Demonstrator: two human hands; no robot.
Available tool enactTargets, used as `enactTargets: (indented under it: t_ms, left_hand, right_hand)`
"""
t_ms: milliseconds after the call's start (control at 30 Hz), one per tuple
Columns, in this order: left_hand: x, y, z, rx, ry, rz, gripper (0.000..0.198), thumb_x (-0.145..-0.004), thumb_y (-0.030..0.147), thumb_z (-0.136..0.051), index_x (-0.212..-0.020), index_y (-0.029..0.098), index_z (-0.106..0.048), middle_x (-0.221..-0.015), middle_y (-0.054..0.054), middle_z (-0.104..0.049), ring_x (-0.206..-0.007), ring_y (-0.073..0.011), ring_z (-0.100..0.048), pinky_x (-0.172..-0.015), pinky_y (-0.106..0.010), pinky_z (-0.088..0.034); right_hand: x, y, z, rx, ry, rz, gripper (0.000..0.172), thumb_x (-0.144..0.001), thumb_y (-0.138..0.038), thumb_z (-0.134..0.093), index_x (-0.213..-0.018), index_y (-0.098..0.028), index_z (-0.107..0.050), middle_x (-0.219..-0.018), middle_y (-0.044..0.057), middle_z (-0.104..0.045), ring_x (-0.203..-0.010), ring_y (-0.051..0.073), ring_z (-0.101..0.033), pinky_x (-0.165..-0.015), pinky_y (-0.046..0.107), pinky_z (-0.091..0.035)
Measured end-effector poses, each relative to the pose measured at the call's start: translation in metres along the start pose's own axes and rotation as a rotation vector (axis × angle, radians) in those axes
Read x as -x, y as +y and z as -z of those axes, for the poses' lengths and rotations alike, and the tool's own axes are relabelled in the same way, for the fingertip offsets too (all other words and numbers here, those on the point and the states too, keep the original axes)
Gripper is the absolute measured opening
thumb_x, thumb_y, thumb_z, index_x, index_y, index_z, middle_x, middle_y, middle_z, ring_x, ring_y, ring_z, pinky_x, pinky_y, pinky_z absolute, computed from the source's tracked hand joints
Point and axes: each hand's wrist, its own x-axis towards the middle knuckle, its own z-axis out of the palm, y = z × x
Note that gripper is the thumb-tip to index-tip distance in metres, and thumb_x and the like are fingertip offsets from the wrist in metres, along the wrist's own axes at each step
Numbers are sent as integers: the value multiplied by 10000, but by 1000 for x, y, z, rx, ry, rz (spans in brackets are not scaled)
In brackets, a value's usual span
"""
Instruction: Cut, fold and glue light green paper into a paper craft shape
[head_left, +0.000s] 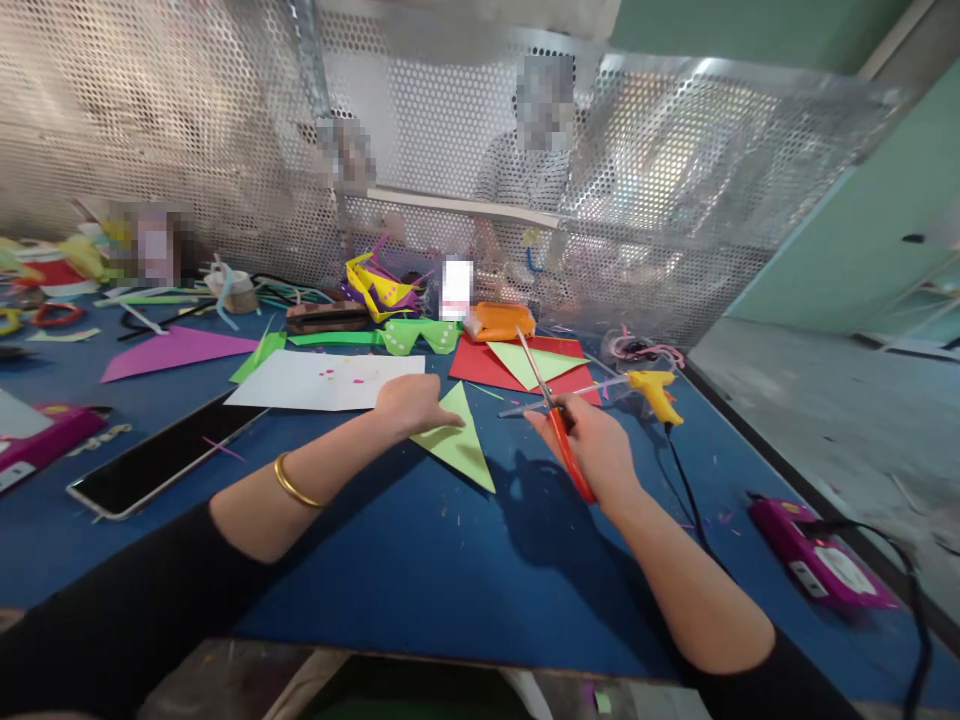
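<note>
My left hand is closed on a light green paper triangle, thumb on top, just above the blue table. In my right hand is a pair of scissors with red-orange handles, its blades pointing up and away. The blades overlap a second light green paper piece, which lies on red paper. A clear glue stick runs behind the scissors near my right fingers. Beside my left hand lies a white sheet with small pink and yellow bits on it.
A yellow glue gun with a black cord lies at right, and a magenta box sits nearer me. Green paper glasses, an orange packet and purple paper lie farther back. A dark flat panel is at left. Perforated metal borders the back.
</note>
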Motion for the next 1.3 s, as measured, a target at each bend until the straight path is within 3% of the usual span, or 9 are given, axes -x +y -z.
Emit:
enactTargets:
  t_ms: [167, 267, 367, 467, 667, 867, 1033, 1233, 1300]
  left_hand:
    - [12, -8, -6, 57, -31, 6, 434, -359, 372, -856, -535, 225, -488, -668, -47, -637, -913, -350, -617, -709, -348, -430]
    - [20, -5, -3, 212, -68, 18, 294, -548, 398, -768, -629, 216, -553, -711, -49, -683, -808, -281, -664, -644, -326, -473]
    - [38, 0, 4, 439, -143, 54, 298, -694, 411, -678, -877, 182, -625, -832, -80, -739, -741, -232, -700, -633, -326, -526]
    - [59, 3, 9, 883, -223, 190, 412, -597, 329, -802, -934, 154, -640, -888, -99, -751, -773, -240, -710, -705, -346, -549]
    - [76, 1, 7, 1053, -279, 215, 437, -582, 296, -842, -957, 164, -661, -892, -86, -757, -773, -244, -714, -727, -359, -557]
    - [76, -2, 0, 1120, -407, 240, 466, -558, 231, -861, -983, 170, -681, -941, -85, -761, -805, -232, -715, -742, -329, -559]
    - [85, -1, -8, 1131, -503, 351, 365, -568, 255, -858, -896, 149, -737, -913, -106, -766, -744, -221, -715, -716, -317, -567]
    - [81, -1, -5, 1198, -322, 390, 307, -592, 274, -846, -855, 149, -750, -854, -107, -767, -715, -231, -713, -705, -338, -572]
    - [77, -3, -2, 1229, -244, 395, 296, -594, 257, -843, -855, 153, -750, -854, -100, -767, -734, -236, -713, -722, -352, -576]
  right_hand:
    - [2, 5, -19, -484, -146, -60, 469, -693, -565, -708, -957, -187, -622, -689, 21, -651, -557, 197, -623, -556, 313, -480]
    - [3, 1, -26, -633, -181, -97, 527, -654, -583, -730, -959, -173, -601, -657, -8, -608, -504, 182, -610, -529, 332, -520]
    - [0, -11, -23, -796, -145, -116, 527, -606, -529, -787, -947, -178, -593, -680, -7, -608, -577, 187, -634, -606, 360, -563]
    - [-7, -28, -17, -935, -152, -106, 533, -545, -460, -843, -932, -195, -591, -666, -22, -604, -618, 186, -637, -694, 392, -572]
    - [-15, -55, -22, -878, -252, -65, 554, -490, -463, -867, -898, -191, -609, -631, -36, -579, -605, 174, -597, -681, 373, -530]
    - [-7, -59, -29, -824, -231, -79, 430, -599, -420, -801, -922, -194, -630, -673, -26, -581, -615, 151, -555, -597, 301, -472]
    - [-2, -60, -31, -836, -329, -53, 376, -637, -399, -773, -916, -195, -627, -671, -33, -556, -593, 134, -528, -566, 283, -443]
    - [0, -46, -23, -650, -356, 24, 391, -799, -546, -590, -1034, -234, -598, -702, -19, -529, -654, 165, -565, -624, 310, -492]
    - [0, -39, -12, -540, -421, 62, 439, -749, -500, -687, -1081, -221, -612, -718, -4, -571, -647, 183, -579, -627, 324, -493]
